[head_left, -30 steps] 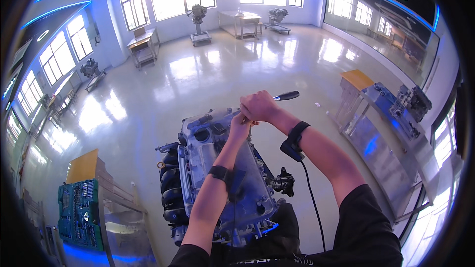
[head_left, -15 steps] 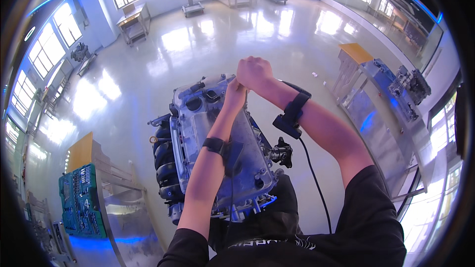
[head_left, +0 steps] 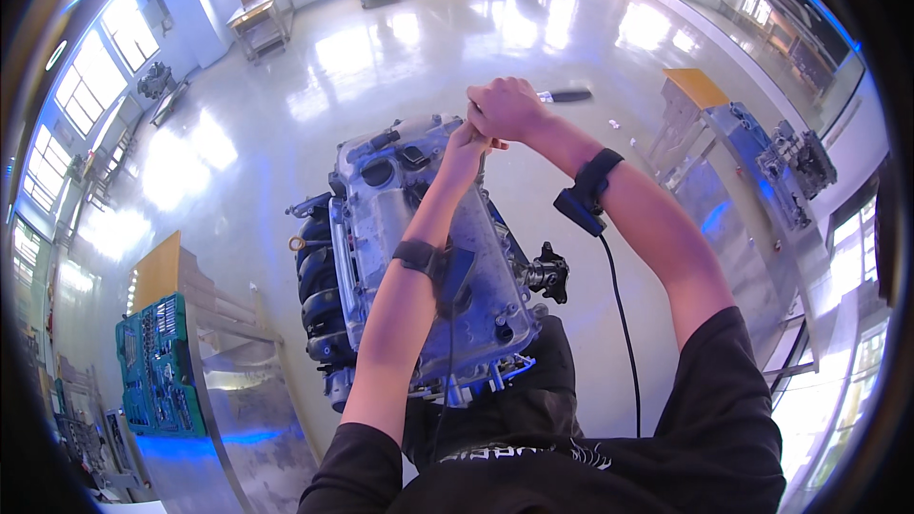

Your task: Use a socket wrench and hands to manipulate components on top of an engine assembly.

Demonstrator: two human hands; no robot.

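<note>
My right hand is closed at the far end of an engine. Out of its far side sticks a ratchet handle, with a silver neck and black grip; the head end is hidden by the hand. Just below and touching it, my left hand has its fingers curled; whatever is in them is hidden. The engine stands upright in front of me with a grey cover on top, a dark round cap and black intake pipes along its left side.
To the left, an open green socket set case leans on a metal bench. Another bench with engine parts stands at right. A black cable hangs from my right wrist strap. Small white scraps lie on the floor.
Both hands have moved slightly up and right in the picture. The ratchet handle has swung away from my right forearm and now points to the right beyond my hand.
</note>
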